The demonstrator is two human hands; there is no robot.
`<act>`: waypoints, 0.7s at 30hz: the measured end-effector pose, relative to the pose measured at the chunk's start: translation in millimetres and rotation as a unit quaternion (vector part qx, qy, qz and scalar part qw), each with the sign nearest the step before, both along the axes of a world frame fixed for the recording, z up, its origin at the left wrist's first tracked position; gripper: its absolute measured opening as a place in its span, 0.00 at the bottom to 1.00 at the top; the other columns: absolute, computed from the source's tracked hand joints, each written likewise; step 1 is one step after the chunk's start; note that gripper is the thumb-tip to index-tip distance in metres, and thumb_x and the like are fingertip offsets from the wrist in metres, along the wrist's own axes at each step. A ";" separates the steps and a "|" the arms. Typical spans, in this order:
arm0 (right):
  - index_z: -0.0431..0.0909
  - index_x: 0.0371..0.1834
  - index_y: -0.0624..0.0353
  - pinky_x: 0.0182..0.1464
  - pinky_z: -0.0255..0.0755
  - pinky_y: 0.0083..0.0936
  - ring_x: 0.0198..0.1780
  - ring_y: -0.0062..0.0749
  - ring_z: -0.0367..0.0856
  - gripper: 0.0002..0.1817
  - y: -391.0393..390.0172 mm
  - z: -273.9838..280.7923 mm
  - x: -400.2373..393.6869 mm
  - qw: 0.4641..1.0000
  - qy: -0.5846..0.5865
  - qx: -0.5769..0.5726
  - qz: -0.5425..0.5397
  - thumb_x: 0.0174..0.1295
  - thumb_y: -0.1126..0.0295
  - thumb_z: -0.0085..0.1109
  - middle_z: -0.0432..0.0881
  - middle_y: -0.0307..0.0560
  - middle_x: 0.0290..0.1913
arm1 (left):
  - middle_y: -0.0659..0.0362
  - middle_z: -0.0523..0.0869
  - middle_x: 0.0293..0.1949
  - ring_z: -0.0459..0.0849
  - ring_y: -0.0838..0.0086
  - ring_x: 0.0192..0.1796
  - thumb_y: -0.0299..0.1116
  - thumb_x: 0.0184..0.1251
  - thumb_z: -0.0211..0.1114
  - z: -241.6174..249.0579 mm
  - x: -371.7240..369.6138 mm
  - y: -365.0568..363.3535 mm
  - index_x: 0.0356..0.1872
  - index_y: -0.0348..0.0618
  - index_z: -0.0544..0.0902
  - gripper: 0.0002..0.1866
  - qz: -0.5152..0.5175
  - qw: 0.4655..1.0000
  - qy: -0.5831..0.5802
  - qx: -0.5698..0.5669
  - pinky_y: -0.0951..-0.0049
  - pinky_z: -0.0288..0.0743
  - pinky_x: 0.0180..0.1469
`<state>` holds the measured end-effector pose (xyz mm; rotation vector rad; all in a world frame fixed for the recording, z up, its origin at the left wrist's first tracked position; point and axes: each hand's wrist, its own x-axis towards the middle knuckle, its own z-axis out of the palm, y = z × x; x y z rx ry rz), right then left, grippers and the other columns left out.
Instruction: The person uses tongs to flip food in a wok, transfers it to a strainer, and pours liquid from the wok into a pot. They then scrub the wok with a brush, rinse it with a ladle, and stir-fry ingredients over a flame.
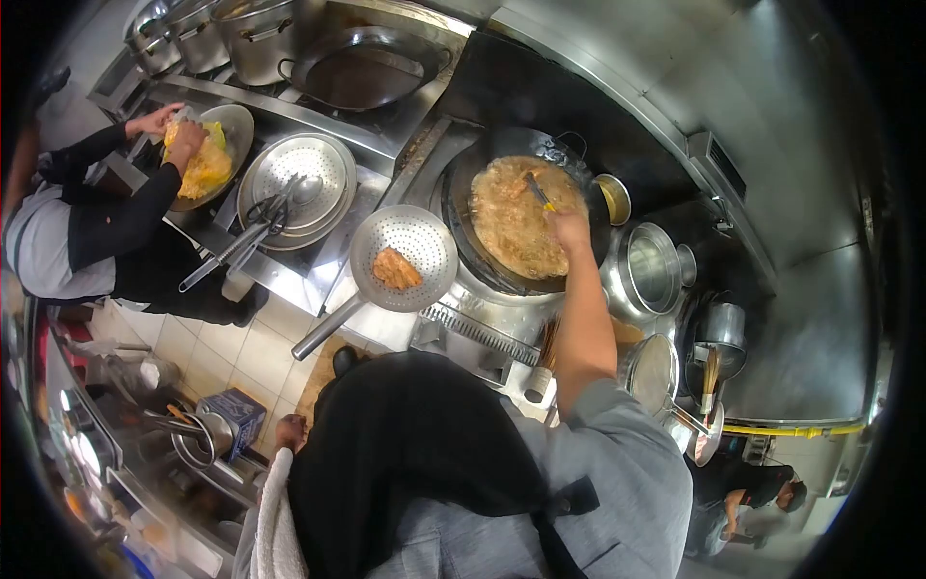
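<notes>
My right hand [569, 232] is closed around dark tongs [536, 189] with a yellow part. Their tips reach into bubbling oil in a large wok [458, 207], touching a browned fried piece [516, 183] among the foam. Left of the wok, a perforated strainer [403, 227] with a long handle rests at the stove's edge. One golden fried piece [395, 269] lies in it, and no hand is on its handle. My left hand [290, 431] hangs low at my side near a white towel [278, 511]; its fingers are mostly hidden.
At left, a co-worker's hands [183, 135] handle yellow food over a bowl [238, 125]. Stacked perforated pans [328, 164] hold ladles and tongs. A dark wok [367, 68] and steel pots [253, 43] stand behind. Metal bowls [651, 265] sit right; another person [752, 492] is farther off.
</notes>
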<state>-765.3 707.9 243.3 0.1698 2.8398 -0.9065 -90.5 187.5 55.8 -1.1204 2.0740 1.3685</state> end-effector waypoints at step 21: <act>0.87 0.48 0.57 0.19 0.55 0.15 0.18 0.12 0.65 0.11 -2.5 136.3 133.4 0.945 -0.060 -0.320 0.026 0.71 0.62 0.69 0.80 0.32 0.25 | 0.59 0.88 0.26 0.85 0.73 0.24 0.38 0.69 0.67 -29.6 -5.0 -14.0 0.35 0.40 0.88 0.11 -0.038 0.996 0.060 -0.062 0.68 0.80 0.30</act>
